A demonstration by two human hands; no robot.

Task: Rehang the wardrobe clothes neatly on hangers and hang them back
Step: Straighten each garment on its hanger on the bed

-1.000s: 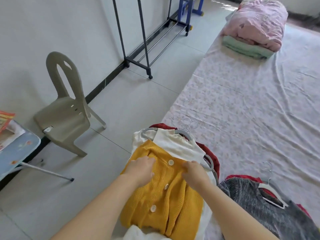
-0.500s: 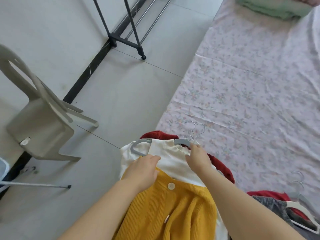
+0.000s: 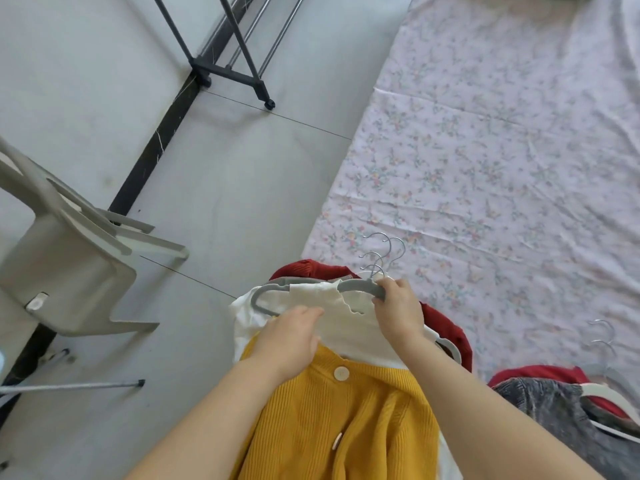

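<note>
Where the pile lay: at the near corner of the bed sheet [image 3: 502, 150], close to the floor-side edge.
Top item: yellow cardigan [image 3: 346, 420], buttoned, spread over a white top [image 3: 346, 327]; its neckline sat short of the hanger.
Hanger: grey hanger [image 3: 360, 287], run through the white top's collar, its left shoulder loop bare.
Right hand [image 3: 398, 306]: fingers curled round the grey hanger near its neck.
Left hand [image 3: 291, 330]: laid on the white top at the cardigan's neckline; whether it pinched cloth could not be told.
Beneath: red garment [image 3: 308, 268], partly covered.
Hooks: metal hooks [image 3: 384, 252], several bunched together just beside the right hand.
Destination: clothes rack [image 3: 228, 69], by the wall, well apart from the pile.
Step, as judged: seating both layers on the hanger before lifting.
Risk one: bunched hooks probably interlocked; raising the grey hanger could drag its neighbours along.
Risk two: the cardigan, not carried on the hanger's shoulders, could slide off toward the floor once lifted.
Risk three: a pull from one end only could stretch the white collar or tip the hanger askew.
</note>
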